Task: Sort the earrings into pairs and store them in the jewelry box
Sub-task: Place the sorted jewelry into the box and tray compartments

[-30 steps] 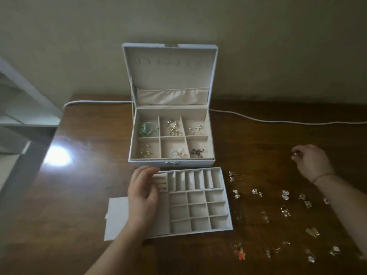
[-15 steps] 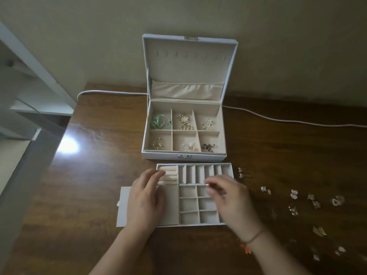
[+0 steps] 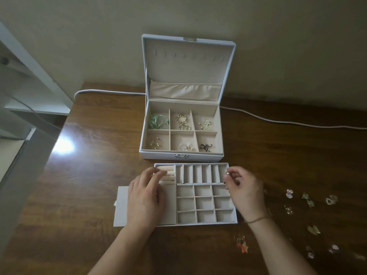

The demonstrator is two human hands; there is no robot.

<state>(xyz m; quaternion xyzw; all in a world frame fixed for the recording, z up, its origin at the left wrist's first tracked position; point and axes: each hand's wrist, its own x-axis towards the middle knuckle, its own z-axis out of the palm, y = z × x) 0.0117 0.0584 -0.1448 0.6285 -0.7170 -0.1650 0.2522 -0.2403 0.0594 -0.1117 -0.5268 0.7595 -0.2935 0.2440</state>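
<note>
Here the right hand pinched a small earring over the tray, the left hand resting flat; placement into a slot seemed next

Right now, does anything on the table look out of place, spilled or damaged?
Nothing looks damaged or spilled. The white removable divider tray sits on the brown wooden table in front of the open white jewelry box, slightly askew, overlapping a flat white card.

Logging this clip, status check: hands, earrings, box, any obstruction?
Left hand flat on tray. Right hand pinches small earring over tray's right edge. Jewelry box open, six compartments filled; loose earrings on table. Nothing blocking.
</note>
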